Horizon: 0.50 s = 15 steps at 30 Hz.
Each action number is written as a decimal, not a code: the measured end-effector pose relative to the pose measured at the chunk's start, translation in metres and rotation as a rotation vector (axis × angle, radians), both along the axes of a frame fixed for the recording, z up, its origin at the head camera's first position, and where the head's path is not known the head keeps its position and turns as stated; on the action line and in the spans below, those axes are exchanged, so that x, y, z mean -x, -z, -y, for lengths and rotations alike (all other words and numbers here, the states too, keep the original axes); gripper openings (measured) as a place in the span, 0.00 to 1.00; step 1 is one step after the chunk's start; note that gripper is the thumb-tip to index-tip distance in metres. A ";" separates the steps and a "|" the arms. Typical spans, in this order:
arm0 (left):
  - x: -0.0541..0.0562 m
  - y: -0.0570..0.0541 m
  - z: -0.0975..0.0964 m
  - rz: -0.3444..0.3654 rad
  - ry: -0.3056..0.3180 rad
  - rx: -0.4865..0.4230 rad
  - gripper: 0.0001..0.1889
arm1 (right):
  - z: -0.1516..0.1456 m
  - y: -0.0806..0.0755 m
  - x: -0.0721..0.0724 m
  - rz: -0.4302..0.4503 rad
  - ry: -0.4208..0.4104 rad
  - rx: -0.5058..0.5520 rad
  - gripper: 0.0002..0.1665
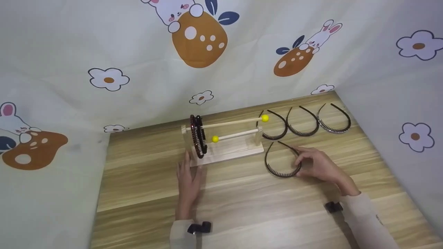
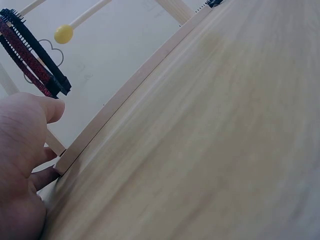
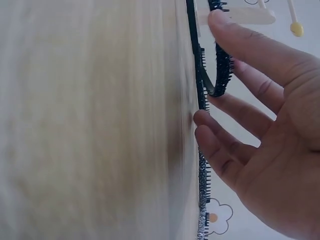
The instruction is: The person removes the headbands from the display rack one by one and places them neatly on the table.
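Observation:
In the head view my right hand (image 1: 320,166) pinches the right side of a dark toothed headband (image 1: 282,175). The right wrist view shows that headband (image 3: 223,70) tilted up between thumb and fingers. My left hand (image 1: 188,181) lies at the left end of a wooden stand (image 1: 228,153), its fingers fairly straight. Seen from the left wrist, its fingertips (image 2: 47,177) touch the corner of the stand's base (image 2: 107,110). Several dark headbands (image 1: 198,138), one of them reddish and glittery, hang at the left end of the stand's rods.
Three more headbands, a plain one (image 1: 277,137), another (image 1: 304,134) and a glittery one (image 1: 335,130), lie in a row at the back right of the wooden table (image 1: 242,204). Yellow balls (image 1: 265,118) cap the rods. A patterned cloth wall (image 1: 145,45) rises behind.

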State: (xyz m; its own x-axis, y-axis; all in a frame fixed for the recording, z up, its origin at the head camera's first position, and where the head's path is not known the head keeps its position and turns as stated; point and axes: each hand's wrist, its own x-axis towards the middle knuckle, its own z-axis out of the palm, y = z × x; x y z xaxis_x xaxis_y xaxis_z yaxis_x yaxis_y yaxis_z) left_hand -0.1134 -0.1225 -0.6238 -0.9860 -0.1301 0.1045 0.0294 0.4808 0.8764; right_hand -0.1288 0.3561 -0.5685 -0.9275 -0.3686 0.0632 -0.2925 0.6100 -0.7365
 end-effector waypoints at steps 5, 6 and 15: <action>0.000 -0.001 0.000 -0.004 0.004 0.004 0.41 | 0.000 0.001 -0.001 -0.005 0.001 -0.039 0.21; 0.000 -0.001 0.000 -0.004 0.004 0.004 0.41 | 0.001 0.001 -0.002 -0.007 0.005 -0.049 0.21; 0.000 -0.001 0.001 -0.033 0.003 0.009 0.41 | 0.001 0.002 -0.003 -0.015 0.009 -0.142 0.21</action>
